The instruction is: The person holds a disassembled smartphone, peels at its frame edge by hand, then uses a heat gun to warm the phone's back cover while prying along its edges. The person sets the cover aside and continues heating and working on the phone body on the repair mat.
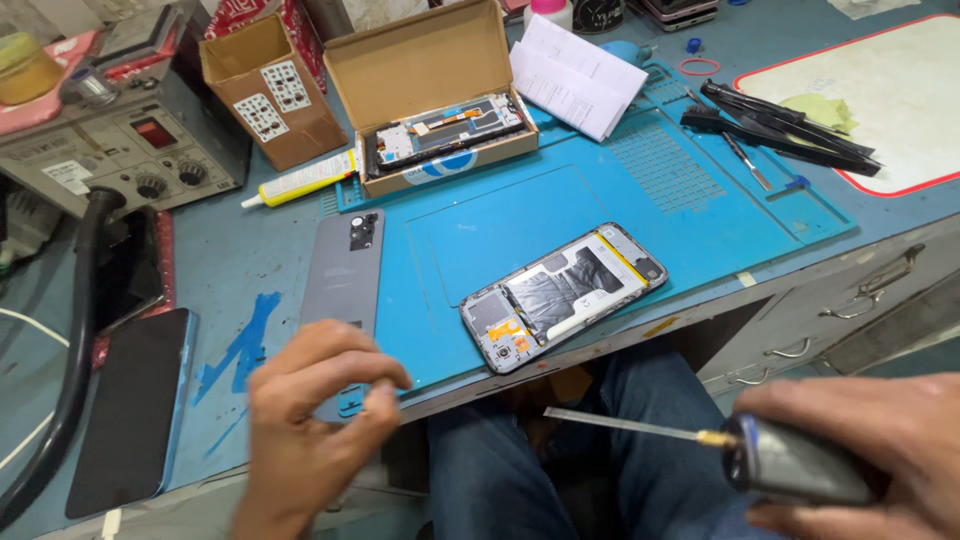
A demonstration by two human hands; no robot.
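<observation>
Here, two bare hands work above a blue counter: the right hand (880, 450) is wrapped tight around one dark-handled screwdriver (790, 462) with a thin metal shaft pointing left, while the left hand (310, 420) hovers with fingertips pinched together; whether it grips anything cannot be told. Between and beyond them, one opened smartphone (563, 295), its back removed to show black foil, a battery and an orange flex strip, lies tilted on a blue silicone repair mat (600, 190). One flat grey back cover (345, 270) with a camera cutout rests just beside the mat's left edge. Two open brown cardboard boxes stand at the rear: the larger box (430, 90) holds a phone frame and carries a blue-and-white label on its front wall; the smaller box (270, 90) bears two white stickers. One yellow glue tube (300, 181) lies between them. One dark glossy phone (130, 410) lies face-up at far left.
</observation>
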